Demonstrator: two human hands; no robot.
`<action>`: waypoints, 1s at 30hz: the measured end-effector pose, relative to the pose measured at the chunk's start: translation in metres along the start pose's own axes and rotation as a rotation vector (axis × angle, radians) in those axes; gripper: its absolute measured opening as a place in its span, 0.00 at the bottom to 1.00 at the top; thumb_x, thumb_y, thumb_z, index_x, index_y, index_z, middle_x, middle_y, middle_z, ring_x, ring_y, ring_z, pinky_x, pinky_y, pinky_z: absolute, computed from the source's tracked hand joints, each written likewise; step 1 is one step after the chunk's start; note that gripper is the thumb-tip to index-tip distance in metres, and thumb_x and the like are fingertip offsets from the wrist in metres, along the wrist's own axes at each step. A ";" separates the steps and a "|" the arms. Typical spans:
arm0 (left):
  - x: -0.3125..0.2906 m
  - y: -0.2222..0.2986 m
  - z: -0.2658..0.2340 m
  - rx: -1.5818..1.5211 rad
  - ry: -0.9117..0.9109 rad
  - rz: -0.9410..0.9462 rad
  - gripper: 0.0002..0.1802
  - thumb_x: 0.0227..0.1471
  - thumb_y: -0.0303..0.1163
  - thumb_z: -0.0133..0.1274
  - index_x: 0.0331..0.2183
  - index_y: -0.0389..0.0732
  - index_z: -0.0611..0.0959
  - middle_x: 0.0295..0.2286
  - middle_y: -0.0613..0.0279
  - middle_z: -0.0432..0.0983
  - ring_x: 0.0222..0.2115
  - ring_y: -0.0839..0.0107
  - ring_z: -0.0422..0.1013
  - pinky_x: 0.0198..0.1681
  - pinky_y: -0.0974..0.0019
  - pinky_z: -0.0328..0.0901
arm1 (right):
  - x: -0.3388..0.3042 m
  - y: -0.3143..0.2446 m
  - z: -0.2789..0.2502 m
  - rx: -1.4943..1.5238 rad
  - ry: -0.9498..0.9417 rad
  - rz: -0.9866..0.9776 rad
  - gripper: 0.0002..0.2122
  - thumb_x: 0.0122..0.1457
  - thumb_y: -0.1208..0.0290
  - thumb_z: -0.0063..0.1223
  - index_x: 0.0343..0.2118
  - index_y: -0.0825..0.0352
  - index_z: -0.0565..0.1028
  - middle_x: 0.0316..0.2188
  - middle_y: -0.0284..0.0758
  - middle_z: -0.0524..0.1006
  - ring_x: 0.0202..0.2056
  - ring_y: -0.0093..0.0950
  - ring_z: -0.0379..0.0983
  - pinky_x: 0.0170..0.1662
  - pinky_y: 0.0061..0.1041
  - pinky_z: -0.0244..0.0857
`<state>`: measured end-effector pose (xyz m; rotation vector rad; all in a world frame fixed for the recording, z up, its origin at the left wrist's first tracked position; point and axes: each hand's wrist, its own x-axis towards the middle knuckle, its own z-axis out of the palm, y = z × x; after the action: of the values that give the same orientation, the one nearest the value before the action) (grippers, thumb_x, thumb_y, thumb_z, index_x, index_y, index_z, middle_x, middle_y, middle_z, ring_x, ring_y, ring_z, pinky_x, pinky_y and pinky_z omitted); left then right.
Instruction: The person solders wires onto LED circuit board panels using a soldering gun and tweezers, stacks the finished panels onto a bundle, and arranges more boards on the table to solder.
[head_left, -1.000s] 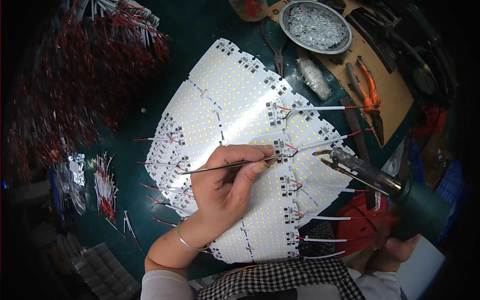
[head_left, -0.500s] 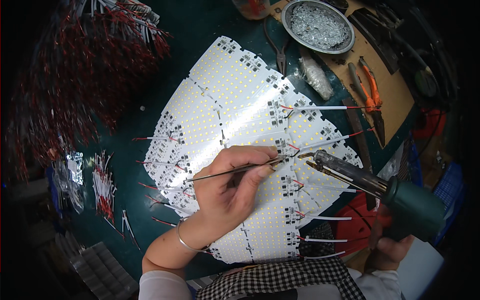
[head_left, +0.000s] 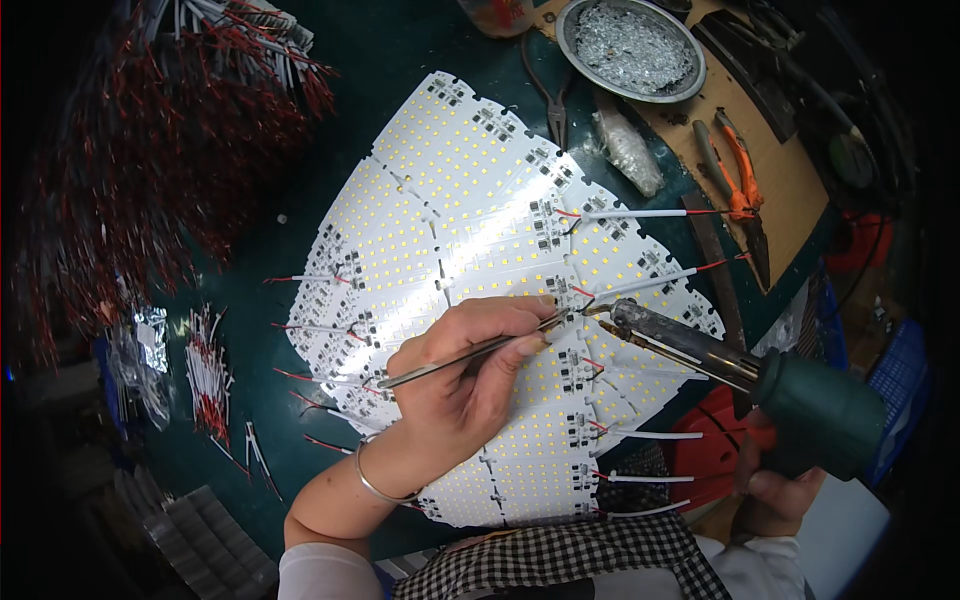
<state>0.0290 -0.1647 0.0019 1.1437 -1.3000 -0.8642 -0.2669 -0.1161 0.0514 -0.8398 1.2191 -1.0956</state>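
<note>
1. The white LED boards (head_left: 410,235), overlapping in a fan, lie on the dark green table (head_left: 265,405). They spread beneath the left hand, and the right hand is off their lower right side.
2. The left hand (head_left: 455,375) is over the middle of the LED boards, its thumb and fingers pinching slim metal tweezers (head_left: 420,373). The tweezers slant up toward a column of black components on the LED boards.
3. The right hand (head_left: 775,495) is curled about the green handle of a soldering iron (head_left: 690,345); some of its fingers are lost in shadow.
4. The iron's bent tip reaches in over the LED boards from their right side, just beside the tweezers' points. Whether the two touch, I cannot tell.
5. Close to both tips, a white-sleeved lead (head_left: 645,285) with red and black ends lies across the right part of the LED boards.
6. Left of the LED boards are a large bundle of red-and-white wires (head_left: 150,170) and a smaller bundle (head_left: 207,370).
7. Beyond their upper right edge are dark pliers (head_left: 558,115), a metal bowl (head_left: 655,98) of shiny bits and orange-handled pliers (head_left: 740,195).
</note>
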 end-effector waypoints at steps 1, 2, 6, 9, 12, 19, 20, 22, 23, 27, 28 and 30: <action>0.000 0.000 0.000 0.012 0.004 0.008 0.07 0.49 0.16 0.56 0.33 0.30 0.77 0.32 0.48 0.79 0.32 0.65 0.77 0.36 0.69 0.73 | 0.000 -0.001 0.002 -0.007 0.001 0.000 0.36 0.35 0.81 0.64 0.52 0.83 0.60 0.40 0.55 0.72 0.14 0.27 0.68 0.11 0.18 0.64; 0.000 0.000 0.001 0.030 0.005 0.006 0.07 0.49 0.17 0.56 0.33 0.30 0.77 0.32 0.49 0.79 0.32 0.65 0.78 0.35 0.69 0.73 | 0.000 -0.003 0.004 -0.014 0.003 0.000 0.36 0.35 0.81 0.64 0.51 0.83 0.61 0.39 0.55 0.73 0.14 0.27 0.69 0.11 0.18 0.64; 0.000 0.000 0.000 0.085 -0.004 0.015 0.07 0.49 0.17 0.57 0.33 0.31 0.77 0.31 0.49 0.79 0.31 0.66 0.78 0.35 0.69 0.73 | -0.003 -0.007 0.009 -0.040 0.114 0.076 0.35 0.33 0.81 0.64 0.50 0.82 0.62 0.38 0.53 0.73 0.14 0.28 0.69 0.11 0.17 0.63; 0.000 0.000 0.001 0.097 0.006 0.046 0.07 0.48 0.17 0.57 0.32 0.31 0.77 0.31 0.49 0.79 0.31 0.65 0.78 0.34 0.69 0.73 | -0.002 -0.006 0.009 -0.078 0.136 0.076 0.35 0.31 0.81 0.63 0.49 0.81 0.64 0.37 0.51 0.73 0.14 0.27 0.69 0.11 0.17 0.62; 0.000 0.000 0.002 0.099 0.013 0.032 0.07 0.48 0.17 0.57 0.33 0.31 0.78 0.30 0.50 0.79 0.31 0.65 0.78 0.34 0.69 0.73 | 0.003 -0.003 0.008 -0.152 0.094 0.003 0.35 0.29 0.81 0.63 0.48 0.80 0.65 0.35 0.48 0.74 0.15 0.27 0.69 0.11 0.17 0.61; -0.001 0.002 -0.003 0.121 -0.059 0.024 0.08 0.50 0.14 0.52 0.35 0.31 0.75 0.33 0.48 0.77 0.35 0.63 0.77 0.39 0.65 0.73 | 0.002 -0.009 0.018 -0.145 0.164 0.084 0.35 0.28 0.79 0.64 0.47 0.77 0.66 0.33 0.44 0.73 0.15 0.26 0.68 0.11 0.17 0.59; -0.001 0.003 -0.004 0.138 -0.130 0.002 0.08 0.52 0.11 0.47 0.36 0.30 0.71 0.35 0.45 0.75 0.39 0.61 0.75 0.45 0.61 0.73 | 0.002 -0.010 0.018 -0.157 0.164 0.086 0.35 0.28 0.79 0.64 0.47 0.76 0.66 0.33 0.44 0.73 0.15 0.26 0.68 0.12 0.16 0.59; -0.001 -0.001 -0.001 0.115 -0.061 0.029 0.08 0.50 0.14 0.52 0.35 0.31 0.74 0.33 0.47 0.77 0.35 0.63 0.77 0.39 0.65 0.73 | 0.003 -0.010 0.019 -0.168 0.201 0.084 0.35 0.28 0.79 0.64 0.47 0.77 0.66 0.32 0.44 0.73 0.15 0.26 0.68 0.12 0.16 0.58; -0.001 -0.002 0.000 0.115 -0.002 0.038 0.08 0.48 0.16 0.56 0.34 0.32 0.78 0.31 0.50 0.79 0.32 0.64 0.78 0.34 0.69 0.73 | 0.003 -0.010 0.018 -0.172 0.213 0.083 0.35 0.28 0.79 0.65 0.47 0.77 0.66 0.31 0.44 0.73 0.14 0.26 0.68 0.12 0.16 0.58; -0.002 -0.003 0.001 0.093 0.022 0.049 0.08 0.48 0.16 0.56 0.34 0.31 0.77 0.31 0.49 0.79 0.32 0.64 0.78 0.34 0.69 0.73 | 0.003 -0.010 0.013 -0.206 0.123 0.117 0.35 0.30 0.78 0.65 0.47 0.79 0.65 0.29 0.45 0.73 0.13 0.26 0.66 0.11 0.17 0.58; -0.002 -0.003 0.001 0.091 0.022 0.046 0.08 0.48 0.15 0.56 0.34 0.31 0.77 0.31 0.49 0.79 0.32 0.64 0.78 0.34 0.69 0.73 | 0.004 -0.009 0.012 -0.217 0.123 0.134 0.35 0.30 0.78 0.65 0.47 0.80 0.65 0.29 0.46 0.73 0.12 0.26 0.66 0.11 0.17 0.58; -0.002 -0.003 0.001 0.089 0.024 0.042 0.09 0.47 0.15 0.56 0.34 0.31 0.77 0.31 0.49 0.79 0.32 0.64 0.78 0.34 0.69 0.73 | 0.006 -0.007 0.010 -0.213 0.090 0.091 0.35 0.31 0.78 0.65 0.48 0.80 0.64 0.29 0.46 0.73 0.12 0.26 0.66 0.11 0.18 0.57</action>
<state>0.0279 -0.1635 -0.0013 1.1890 -1.3496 -0.7665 -0.2584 -0.1239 0.0577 -0.8940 1.4546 -0.9496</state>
